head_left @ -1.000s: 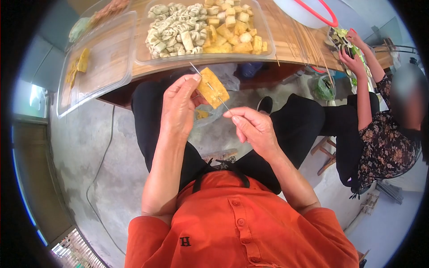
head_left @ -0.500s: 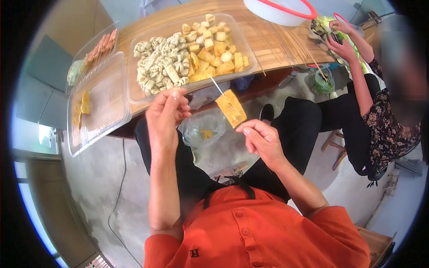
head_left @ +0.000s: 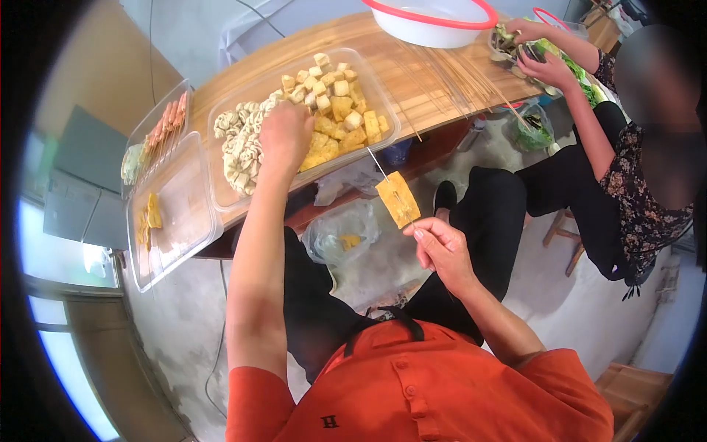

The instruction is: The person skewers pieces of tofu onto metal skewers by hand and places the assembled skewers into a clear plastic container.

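My right hand (head_left: 442, 250) pinches a thin skewer (head_left: 377, 163) near its lower part. A flat yellow tofu piece (head_left: 398, 200) is threaded on it just above the fingers, and the skewer's tip sticks out beyond. My left hand (head_left: 286, 136) reaches into the large clear tray (head_left: 215, 177), over the border between pale knotted pieces (head_left: 239, 151) and yellow tofu chunks (head_left: 324, 149). Its fingertips are hidden behind the back of the hand. Small pale-sided cubes (head_left: 322, 87) lie at the tray's far side.
A clear tray (head_left: 177, 247) with skewered yellow pieces stands at the left, beside a box of pink skewers (head_left: 166, 127). Bare skewers (head_left: 471, 81) lie near a red-rimmed white basin (head_left: 434, 29). At the right a co-worker's hands (head_left: 549, 70) handle greens. A plastic bag (head_left: 335, 232) is below.
My left hand has let go of the tofu piece and moved up and forward into the large tray. My right hand still holds the skewer, now slightly lower and further right.
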A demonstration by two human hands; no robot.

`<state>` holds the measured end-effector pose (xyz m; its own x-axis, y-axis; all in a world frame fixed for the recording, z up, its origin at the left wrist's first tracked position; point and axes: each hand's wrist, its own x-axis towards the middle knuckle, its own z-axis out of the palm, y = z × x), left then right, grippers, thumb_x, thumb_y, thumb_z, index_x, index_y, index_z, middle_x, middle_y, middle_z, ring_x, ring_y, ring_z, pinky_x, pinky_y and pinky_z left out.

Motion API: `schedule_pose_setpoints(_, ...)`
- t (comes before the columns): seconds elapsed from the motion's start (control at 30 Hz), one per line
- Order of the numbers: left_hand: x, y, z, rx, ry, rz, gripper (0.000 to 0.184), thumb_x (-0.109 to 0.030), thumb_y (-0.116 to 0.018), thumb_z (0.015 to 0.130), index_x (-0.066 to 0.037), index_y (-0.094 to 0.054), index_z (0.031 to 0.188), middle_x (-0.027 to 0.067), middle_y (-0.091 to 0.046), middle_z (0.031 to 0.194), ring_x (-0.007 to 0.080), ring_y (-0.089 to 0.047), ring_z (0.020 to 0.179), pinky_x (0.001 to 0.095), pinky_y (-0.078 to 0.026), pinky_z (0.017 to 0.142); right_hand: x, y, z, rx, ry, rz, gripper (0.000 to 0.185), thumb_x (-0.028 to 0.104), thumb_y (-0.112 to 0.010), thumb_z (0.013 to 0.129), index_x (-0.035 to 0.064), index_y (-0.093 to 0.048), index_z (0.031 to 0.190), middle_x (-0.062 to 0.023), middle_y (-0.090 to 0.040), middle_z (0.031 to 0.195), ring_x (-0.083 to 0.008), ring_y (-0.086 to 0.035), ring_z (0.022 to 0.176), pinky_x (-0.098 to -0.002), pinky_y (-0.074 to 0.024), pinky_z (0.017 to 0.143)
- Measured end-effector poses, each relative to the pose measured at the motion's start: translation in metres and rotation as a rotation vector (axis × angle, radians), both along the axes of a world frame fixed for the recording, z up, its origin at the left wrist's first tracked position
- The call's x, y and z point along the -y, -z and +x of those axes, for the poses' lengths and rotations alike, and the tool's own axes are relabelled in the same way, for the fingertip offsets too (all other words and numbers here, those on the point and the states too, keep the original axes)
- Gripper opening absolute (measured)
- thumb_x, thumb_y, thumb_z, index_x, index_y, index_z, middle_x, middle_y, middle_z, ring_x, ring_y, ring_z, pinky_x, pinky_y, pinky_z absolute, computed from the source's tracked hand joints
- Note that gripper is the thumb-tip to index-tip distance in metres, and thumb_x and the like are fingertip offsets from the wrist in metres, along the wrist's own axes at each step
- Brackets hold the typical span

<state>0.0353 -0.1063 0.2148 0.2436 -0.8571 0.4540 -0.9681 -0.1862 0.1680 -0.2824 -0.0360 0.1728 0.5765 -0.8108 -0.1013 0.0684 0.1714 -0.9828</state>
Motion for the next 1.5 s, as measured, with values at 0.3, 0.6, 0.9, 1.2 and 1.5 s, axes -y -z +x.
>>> schedule_pose_setpoints(0.3,0.016,0.01,0.002,-0.023,-0.021,0.094,0.021,-0.026,-0.068,0.079,-0.007,-0.068,0.088,0.0142,-0.064,0.088,0.0321,-0.061,0.086,0.0444,-0.044,0.081,0.003,0.005,-0.002,-0.014,0.014,-0.009,0.018,0.016,-0.051,0.098,0.0028,-0.063,0.1,0.0028,-0.049,0.058,-0.0026,-0.041,0.048,-0.0182,-0.0306,0.044)
schedule_pose_setpoints(0.6,-0.021,-0.014,-0.007,-1.085,0.079,-0.367,0.018,-0.013,-0.061,0.088,0.0,-0.058,0.1,0.0063,-0.063,0.087,0.0129,-0.061,0.077,0.0303,-0.053,0.061,-0.002,-0.002,0.009,-0.022,-0.025,-0.022,0.018,0.017,-0.051,0.098,0.0027,-0.063,0.101,0.0028,-0.05,0.057,-0.0025,-0.042,0.048,-0.0181,-0.0312,0.044)
schedule_pose_setpoints(0.9,-0.084,0.002,-0.024,-1.75,0.144,-0.45,0.027,-0.009,-0.055,0.094,-0.005,-0.05,0.12,0.0054,-0.06,0.103,0.0157,-0.061,0.083,0.0327,-0.057,0.061,-0.015,-0.024,0.025,-0.004,-0.169,0.004,0.017,0.014,-0.051,0.098,0.0016,-0.063,0.102,0.0037,-0.049,0.067,-0.0028,-0.044,0.053,-0.0193,-0.0343,0.048)
schedule_pose_setpoints(1.2,-0.116,0.011,-0.034,-1.749,0.192,-0.521,0.041,-0.002,-0.061,0.088,0.003,-0.046,0.126,0.0101,-0.06,0.103,0.0173,-0.062,0.088,0.0289,-0.055,0.061,-0.023,-0.023,0.034,-0.074,-0.251,-0.032,0.017,0.014,-0.051,0.098,0.0021,-0.063,0.103,0.0037,-0.05,0.066,-0.0029,-0.044,0.05,-0.019,-0.0338,0.046)
schedule_pose_setpoints(1.5,-0.122,0.009,-0.044,-1.716,0.131,-0.567,0.039,-0.003,-0.062,0.088,0.001,-0.048,0.124,0.0088,-0.061,0.102,0.0145,-0.061,0.085,0.0266,-0.055,0.06,-0.027,-0.024,0.037,-0.102,-0.26,-0.035,0.018,0.015,-0.051,0.099,0.0019,-0.063,0.103,0.004,-0.05,0.065,-0.0023,-0.044,0.048,-0.0192,-0.0335,0.044)
